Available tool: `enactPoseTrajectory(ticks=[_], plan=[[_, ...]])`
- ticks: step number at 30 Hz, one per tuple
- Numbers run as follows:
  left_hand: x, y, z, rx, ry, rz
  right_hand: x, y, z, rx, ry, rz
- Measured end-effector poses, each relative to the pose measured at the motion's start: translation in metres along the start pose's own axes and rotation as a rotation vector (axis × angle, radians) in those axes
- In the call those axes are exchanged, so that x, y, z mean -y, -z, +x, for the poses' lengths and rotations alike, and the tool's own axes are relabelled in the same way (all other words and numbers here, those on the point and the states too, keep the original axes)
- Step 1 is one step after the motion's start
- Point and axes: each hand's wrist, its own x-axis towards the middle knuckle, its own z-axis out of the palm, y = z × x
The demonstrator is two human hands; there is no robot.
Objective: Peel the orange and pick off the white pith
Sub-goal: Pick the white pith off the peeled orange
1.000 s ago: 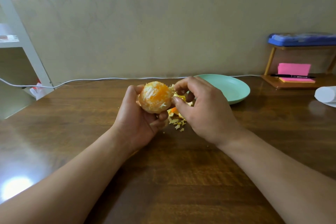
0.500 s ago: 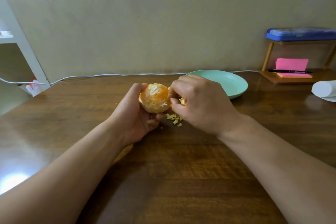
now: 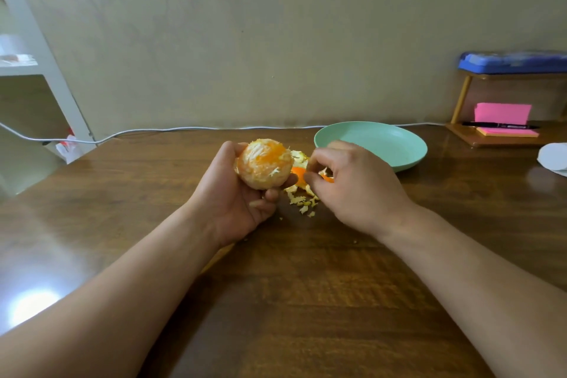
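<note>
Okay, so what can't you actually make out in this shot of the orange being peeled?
- Head view: the near underside of the orange, cupped in the left hand.
- Whether the right hand pinches any pith; its curled fingers hide the tips.
- Part of the peel scraps, behind the right hand.
- The white roll, cut by the right edge.
- The blue box, blurred.

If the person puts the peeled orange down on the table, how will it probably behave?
The orange looks round, so on the smooth, glossy table it may roll. Its skin is off and flesh shows, so it is probably soft, a bit sticky, and easy to bruise. The left hand cups it loosely.
</note>
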Motion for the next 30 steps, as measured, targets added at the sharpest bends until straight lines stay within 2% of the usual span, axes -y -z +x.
enactPoseTrajectory(ticks=[3,6,9,19,27,30], plan=[[0.0,0.001,0.001,-0.021,-0.037,-0.005,0.006,-0.002,-0.001,-0.007,-0.07,0.144],[0.002,0.0,0.002,-0.019,-0.085,0.021,0.018,-0.004,-0.003,0.09,-0.187,0.381],[0.003,-0.002,0.001,-0.034,-0.134,0.062,0.025,-0.009,-0.006,0.139,-0.26,0.521],[0.006,-0.007,0.0,-0.09,-0.277,0.174,0.026,-0.012,-0.003,0.17,-0.437,0.769],[0.015,-0.006,0.007,-0.172,-0.408,0.365,0.027,-0.013,-0.002,0.147,-0.58,0.891],[0.019,-0.01,0.008,-0.158,-0.394,0.316,0.028,-0.014,-0.003,0.13,-0.628,0.932]])
